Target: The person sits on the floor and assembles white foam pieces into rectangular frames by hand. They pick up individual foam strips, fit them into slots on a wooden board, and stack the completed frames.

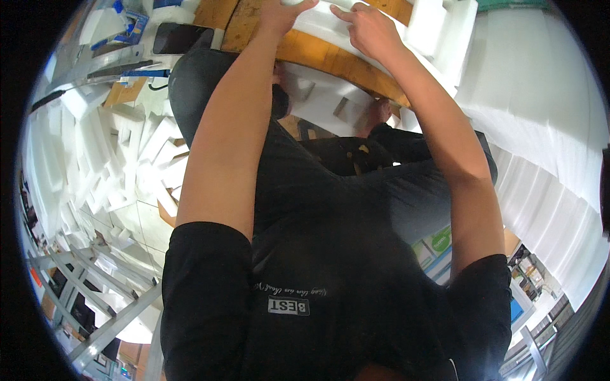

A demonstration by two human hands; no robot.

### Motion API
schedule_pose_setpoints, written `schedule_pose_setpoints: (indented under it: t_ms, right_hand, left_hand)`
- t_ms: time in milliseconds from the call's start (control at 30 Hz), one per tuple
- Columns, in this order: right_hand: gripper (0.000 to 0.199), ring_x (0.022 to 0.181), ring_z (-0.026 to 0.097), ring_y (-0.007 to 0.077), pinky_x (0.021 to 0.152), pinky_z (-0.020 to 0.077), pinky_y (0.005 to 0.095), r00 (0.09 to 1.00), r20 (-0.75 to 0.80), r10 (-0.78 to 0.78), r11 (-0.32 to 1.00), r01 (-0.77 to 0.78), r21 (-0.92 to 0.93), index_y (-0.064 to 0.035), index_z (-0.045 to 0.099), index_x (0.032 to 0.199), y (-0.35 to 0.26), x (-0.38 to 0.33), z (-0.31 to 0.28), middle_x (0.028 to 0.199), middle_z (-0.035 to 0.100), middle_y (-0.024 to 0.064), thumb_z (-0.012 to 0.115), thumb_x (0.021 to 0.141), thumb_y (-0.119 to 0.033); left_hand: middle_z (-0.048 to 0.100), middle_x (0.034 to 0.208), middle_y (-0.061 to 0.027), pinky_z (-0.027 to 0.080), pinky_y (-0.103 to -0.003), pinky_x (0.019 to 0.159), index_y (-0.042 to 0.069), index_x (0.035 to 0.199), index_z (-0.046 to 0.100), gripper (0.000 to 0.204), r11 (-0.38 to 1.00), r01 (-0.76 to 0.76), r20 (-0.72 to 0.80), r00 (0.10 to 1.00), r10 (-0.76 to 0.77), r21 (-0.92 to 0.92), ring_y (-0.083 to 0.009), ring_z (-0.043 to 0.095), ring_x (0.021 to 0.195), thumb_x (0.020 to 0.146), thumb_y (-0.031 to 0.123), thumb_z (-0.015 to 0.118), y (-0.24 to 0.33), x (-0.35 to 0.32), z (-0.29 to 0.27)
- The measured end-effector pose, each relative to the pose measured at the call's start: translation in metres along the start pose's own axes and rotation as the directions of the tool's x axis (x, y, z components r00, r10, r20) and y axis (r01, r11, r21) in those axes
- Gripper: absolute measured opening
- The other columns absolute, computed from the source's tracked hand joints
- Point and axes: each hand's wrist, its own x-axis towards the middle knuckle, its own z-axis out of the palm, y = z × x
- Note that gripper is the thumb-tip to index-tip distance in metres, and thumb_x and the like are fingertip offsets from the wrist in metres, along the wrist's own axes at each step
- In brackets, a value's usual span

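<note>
A white foam piece [324,25] lies on the wooden table [343,61], close to its near edge and partly cut off by the top of the view. The left hand [279,16] is at its left end, thumb stretched toward the foam; its fingers run out of frame, so I cannot tell whether it grips. The right hand [375,35] sets an extended index finger on or just over the foam, other fingers loosely bent; whether it pinches anything is also unclear. Pressed by fingertips alone, the light foam could skid, or tip over the edge toward the lap. A sideways push might jostle the white foam blocks [438,28] just to the right. Farther out, a dark phone [183,39] lies left, near the knee, where an elbow or knee could knock it.
</note>
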Motion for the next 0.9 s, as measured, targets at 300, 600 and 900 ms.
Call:
schedule_pose_setpoints:
  t_ms: [300,600,900]
  right_hand:
    - [0.053,0.087,0.064,0.0373,0.076,0.0546,0.048,0.997,-0.051,-0.055,0.998,0.057,0.033,-0.0168,0.068,0.136,0.017,-0.001,0.013,0.094,0.062,0.0179,0.058,0.085,-0.008]
    - [0.051,0.088,0.065,0.0377,0.074,0.0565,0.0476,0.998,-0.01,-0.063,0.998,0.063,-0.011,-0.0135,0.068,0.133,0.019,-0.004,0.027,0.096,0.063,0.0177,0.061,0.082,-0.009]
    - [0.061,0.121,0.064,0.034,0.099,0.0547,0.0535,0.997,0.044,0.057,0.995,-0.053,-0.087,-0.0342,0.048,0.154,0.002,-0.016,-0.013,0.131,0.065,0.0119,0.064,0.097,-0.02]
  left_hand:
    - [0.076,0.101,-0.014,0.058,-0.037,0.075,-0.004,0.117,0.072,0.054,0.99,0.076,-0.011,0.997,-0.075,0.116,-0.0233,0.071,0.084,0.077,0.026,0.092,-0.017,0.014,-0.002]
    - [0.074,0.118,-0.0173,0.057,-0.042,0.087,-0.001,0.129,0.067,0.063,0.914,-0.067,0.109,0.994,0.025,0.399,-0.0271,0.071,0.103,0.078,0.029,0.089,-0.014,0.018,-0.008]
    - [0.053,0.149,-0.0268,0.04,-0.048,0.116,-0.004,0.146,0.051,0.096,0.703,-0.167,0.053,0.982,0.181,0.691,-0.0418,0.052,0.137,0.079,0.055,0.085,-0.016,0.028,-0.021]
